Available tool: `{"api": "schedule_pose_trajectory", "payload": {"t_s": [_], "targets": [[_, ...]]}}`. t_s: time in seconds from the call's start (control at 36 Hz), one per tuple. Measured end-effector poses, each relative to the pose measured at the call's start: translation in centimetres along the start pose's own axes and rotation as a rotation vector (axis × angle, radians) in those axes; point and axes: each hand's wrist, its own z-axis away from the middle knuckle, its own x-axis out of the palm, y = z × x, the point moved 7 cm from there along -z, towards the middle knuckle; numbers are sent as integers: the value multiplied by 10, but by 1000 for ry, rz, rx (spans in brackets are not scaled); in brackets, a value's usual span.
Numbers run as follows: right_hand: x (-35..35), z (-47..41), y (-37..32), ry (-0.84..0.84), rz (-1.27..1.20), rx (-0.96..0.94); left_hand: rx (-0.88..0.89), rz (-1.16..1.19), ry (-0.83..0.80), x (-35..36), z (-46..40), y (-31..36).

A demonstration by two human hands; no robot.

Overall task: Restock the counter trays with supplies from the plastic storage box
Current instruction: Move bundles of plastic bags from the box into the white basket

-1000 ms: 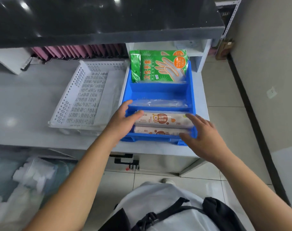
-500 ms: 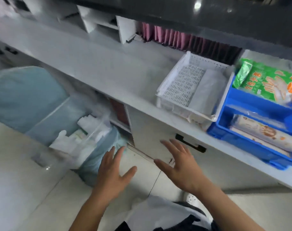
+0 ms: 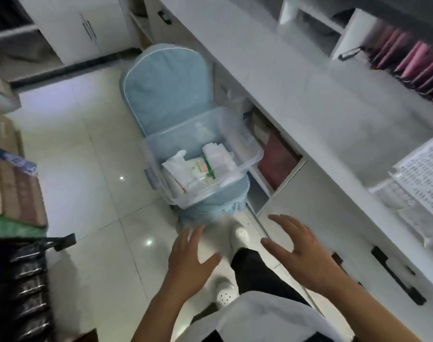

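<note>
A clear plastic storage box (image 3: 252, 154) sits on the seat of a light blue padded chair (image 3: 166, 82) beside the counter. Inside it lie white packets and a white packet with green and red print (image 3: 200, 170). My left hand (image 3: 189, 264) hovers low in front of the chair, fingers spread, holding nothing. My right hand (image 3: 300, 253) floats to its right, fingers also spread and empty. Both hands are short of the box. The white perforated tray (image 3: 422, 166) shows at the right edge on the counter. The blue tray is out of view.
The white counter (image 3: 309, 95) runs diagonally along the right, with cabinet doors and a black handle (image 3: 395, 275) below. Pink folders (image 3: 417, 67) stand at upper right. Stacked goods and dark packages (image 3: 20, 280) fill the left. My white shoes (image 3: 238, 236) stand on the tiled floor.
My view has swung left from the blue tray down to the storage box on the chair. Both hands left the tray, dropped and stayed spread and empty.
</note>
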Motion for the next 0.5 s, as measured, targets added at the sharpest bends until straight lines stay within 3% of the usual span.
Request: {"api": "schedule_pose_trajectory", "payload": {"t_s": [0.22,0.5], "targets": [[5,-110,-43,-107,11,-108,-196,52,35,-39,-37,-32],[11,-287,-101,-261,1,-169,-377,76,49,-104,-144,-32]]}}
